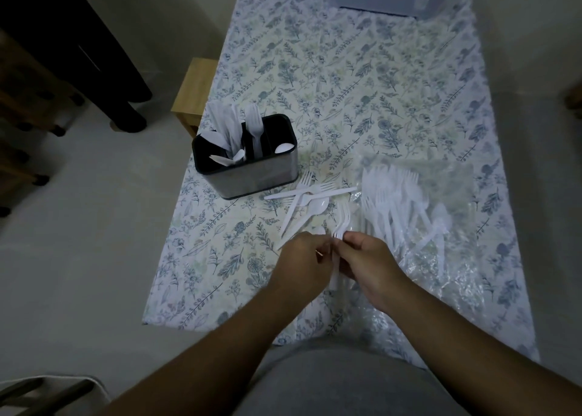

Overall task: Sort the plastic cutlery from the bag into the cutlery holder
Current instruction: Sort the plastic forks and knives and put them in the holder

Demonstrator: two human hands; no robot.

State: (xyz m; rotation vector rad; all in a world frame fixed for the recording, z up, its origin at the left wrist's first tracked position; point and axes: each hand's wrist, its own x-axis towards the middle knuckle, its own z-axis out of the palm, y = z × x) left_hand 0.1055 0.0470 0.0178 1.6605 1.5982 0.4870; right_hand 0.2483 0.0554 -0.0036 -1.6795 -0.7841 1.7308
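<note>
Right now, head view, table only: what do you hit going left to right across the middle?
cutlery holder → loose forks and spoons on the tablecloth → clear bag of cutlery.

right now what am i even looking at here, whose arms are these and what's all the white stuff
There is one picture, taken by a camera worn on a person's head, looking down at their own two bare hands. No machine is involved. The left hand and the right hand together grip a few white plastic forks. On the floral tablecloth stands a black and steel cutlery holder already holding some pieces. Loose white forks and spoons lie beside it, and more lie in a clear plastic bag on the right.
</note>
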